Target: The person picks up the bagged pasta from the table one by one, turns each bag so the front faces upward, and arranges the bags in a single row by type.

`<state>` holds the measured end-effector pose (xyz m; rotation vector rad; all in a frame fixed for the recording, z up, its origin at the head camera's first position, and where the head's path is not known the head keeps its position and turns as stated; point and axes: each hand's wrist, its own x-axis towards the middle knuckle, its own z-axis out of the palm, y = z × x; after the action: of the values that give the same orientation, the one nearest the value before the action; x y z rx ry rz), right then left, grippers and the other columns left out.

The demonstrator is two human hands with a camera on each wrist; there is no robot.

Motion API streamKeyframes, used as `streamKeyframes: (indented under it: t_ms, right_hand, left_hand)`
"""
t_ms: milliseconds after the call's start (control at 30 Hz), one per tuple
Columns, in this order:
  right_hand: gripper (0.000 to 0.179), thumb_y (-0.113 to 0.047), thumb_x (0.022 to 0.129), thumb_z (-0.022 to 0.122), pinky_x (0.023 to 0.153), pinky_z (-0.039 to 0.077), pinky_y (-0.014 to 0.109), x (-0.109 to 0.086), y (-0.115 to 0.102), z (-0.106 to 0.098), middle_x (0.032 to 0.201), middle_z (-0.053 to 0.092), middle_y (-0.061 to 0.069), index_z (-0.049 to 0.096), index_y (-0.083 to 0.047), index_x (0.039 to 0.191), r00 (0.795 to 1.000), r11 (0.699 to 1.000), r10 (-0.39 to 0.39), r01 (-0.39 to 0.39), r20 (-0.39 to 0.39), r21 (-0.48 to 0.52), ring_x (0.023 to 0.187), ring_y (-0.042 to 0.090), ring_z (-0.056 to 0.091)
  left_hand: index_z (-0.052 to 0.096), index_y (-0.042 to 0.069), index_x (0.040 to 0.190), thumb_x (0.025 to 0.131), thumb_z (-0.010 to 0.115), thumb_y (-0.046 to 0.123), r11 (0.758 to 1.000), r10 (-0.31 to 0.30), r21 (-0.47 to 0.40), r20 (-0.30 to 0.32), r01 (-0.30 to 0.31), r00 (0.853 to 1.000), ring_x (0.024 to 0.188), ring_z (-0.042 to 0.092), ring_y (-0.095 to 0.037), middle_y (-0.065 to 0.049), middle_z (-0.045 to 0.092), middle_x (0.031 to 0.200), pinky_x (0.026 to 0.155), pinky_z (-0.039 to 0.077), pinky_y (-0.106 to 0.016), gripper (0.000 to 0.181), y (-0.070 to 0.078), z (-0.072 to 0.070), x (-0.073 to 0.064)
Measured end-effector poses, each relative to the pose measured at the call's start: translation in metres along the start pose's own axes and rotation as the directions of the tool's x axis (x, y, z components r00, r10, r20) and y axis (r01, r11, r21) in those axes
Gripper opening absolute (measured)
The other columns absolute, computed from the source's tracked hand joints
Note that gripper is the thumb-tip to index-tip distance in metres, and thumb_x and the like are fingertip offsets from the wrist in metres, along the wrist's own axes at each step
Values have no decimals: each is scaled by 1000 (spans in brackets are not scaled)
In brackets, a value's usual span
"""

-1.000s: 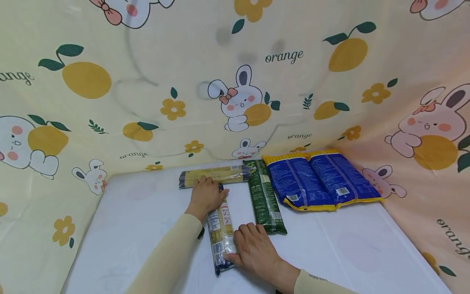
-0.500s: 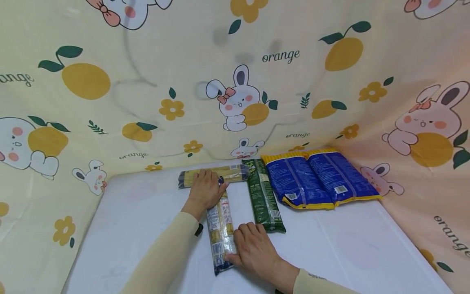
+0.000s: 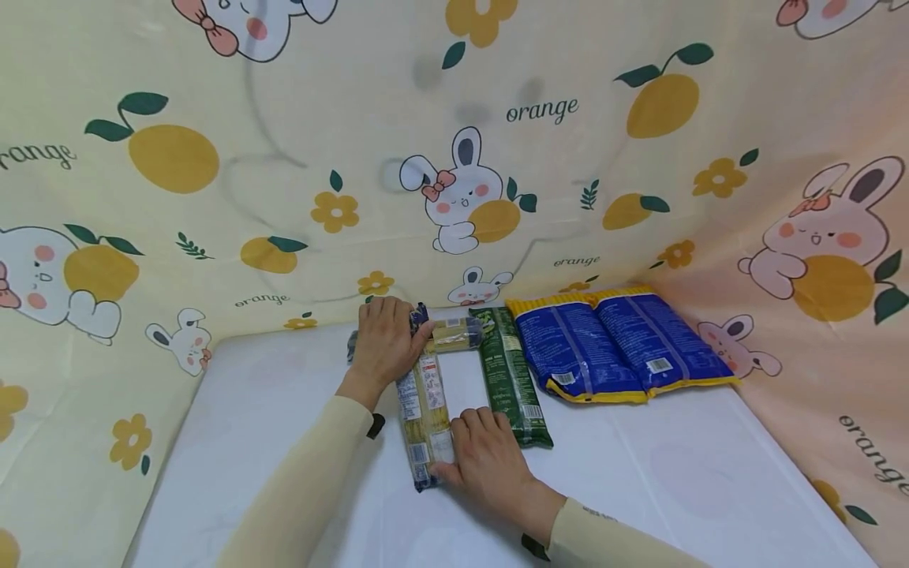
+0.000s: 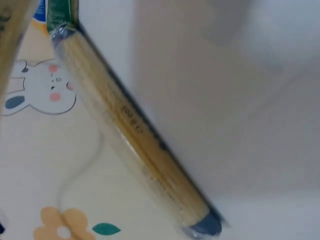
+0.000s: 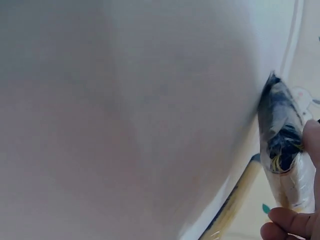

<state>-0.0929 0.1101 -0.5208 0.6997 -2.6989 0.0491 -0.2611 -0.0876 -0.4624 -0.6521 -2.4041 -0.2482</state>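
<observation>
White tabletop point(image 3: 270, 394) lies beneath a clear-wrapped, navy-ended yellow packet point(image 3: 426, 406).

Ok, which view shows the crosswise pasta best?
Left wrist: the crosswise pasta shows both dark ends, no hand over it. In the head view, the left hand and the lengthwise pasta cover part. Right wrist catches only one end and a stretch, cut by the bottom edge.

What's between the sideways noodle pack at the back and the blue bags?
The green packet lies between the sideways noodle pack and the blue bags, in the head view.
</observation>
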Motion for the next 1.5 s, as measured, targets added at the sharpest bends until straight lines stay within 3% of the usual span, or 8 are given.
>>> streamKeyframes:
  t_ms: [200,367,467,800,933,1033,1267,1500]
  right_hand:
    - [65,-72,93,64,78,44,41,5,1,2,96,60,6,64,-7,104,999,998,49,-48,-14,27,89,24,52]
    - [61,-68,94,66,77,42,39,6,1,4,90,57,4,64,-8,100,996,995,86,-86,9,54,86,23,49]
    - [57,-66,95,66,77,40,39,6,1,6,87,56,3,65,-9,98,994,991,102,-105,33,81,85,22,48]
    - [51,-57,96,70,83,38,40,4,1,10,88,56,1,66,-7,102,978,955,167,-192,122,225,88,20,47]
    - [49,-55,95,73,83,39,40,4,5,6,87,57,2,66,-6,99,984,960,163,-174,68,219,87,21,49]
    - [47,-54,94,75,81,39,40,5,8,5,84,56,2,63,-8,94,989,970,147,-146,8,192,84,22,50]
    - [49,-50,88,82,81,42,44,9,15,3,77,53,5,56,-8,83,980,996,72,-63,-183,57,80,28,54]
    - [50,-47,83,86,82,46,48,16,7,2,74,53,7,55,-8,78,961,999,3,-13,-276,-33,77,29,55]
  left_hand:
    - [58,2,114,110,26,62,997,63,-23,-173,-68,983,102,53,-38,-17,61,105,88,38,-52,68,-5,-2,5]
    - [56,3,112,111,26,61,992,105,-39,-241,-117,965,102,51,-37,-15,59,108,89,37,-51,65,-3,-7,9]
    - [56,3,113,111,29,59,989,125,-47,-248,-141,961,103,50,-36,-15,57,110,90,38,-51,63,0,-10,10]
    - [57,1,118,111,33,59,988,142,-27,-181,-149,973,109,51,-37,-15,59,113,97,38,-52,63,15,-20,12]
    - [60,3,121,110,45,53,997,73,23,-78,-71,994,113,48,-37,-16,57,121,97,36,-51,54,29,-36,15]
    - [62,6,123,109,51,52,997,-8,74,16,6,1000,111,44,-36,-16,54,122,95,32,-50,49,40,-50,19]
    - [64,9,121,107,40,65,975,-155,175,108,135,982,107,50,-40,-18,64,109,85,32,-53,63,60,-73,35]
    - [57,10,104,101,41,75,953,-251,203,108,226,962,91,47,-35,-13,59,88,81,29,-51,68,63,-77,41]
